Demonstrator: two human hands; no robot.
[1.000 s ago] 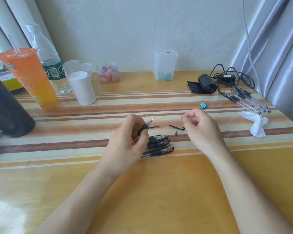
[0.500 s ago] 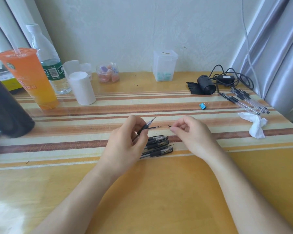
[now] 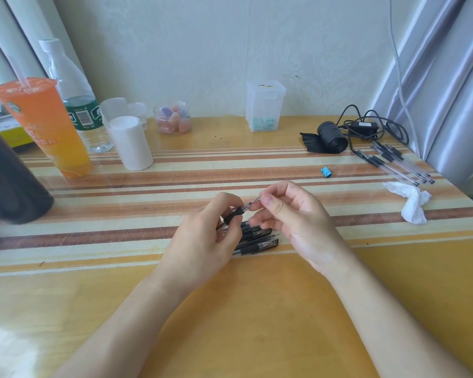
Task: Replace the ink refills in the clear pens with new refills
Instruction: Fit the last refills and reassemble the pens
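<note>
My left hand grips a clear pen by its black rubber grip, tip end pointing up and right. My right hand pinches the clear front end of that same pen between thumb and fingers. What exactly sits under the right fingertips is hidden. Beneath both hands lies a small pile of clear pens with black grips on the striped mat. A bundle of thin ink refills lies at the far right of the table.
An orange drink cup, a water bottle and a white roll stand at the back left. A dark cylinder is at the left edge. A blue binder clip, crumpled tissue, black cable bundle sit right.
My right hand picked a small part from the mat and moved left to meet the tip of the pen held in my left hand. The left hand stayed put.
</note>
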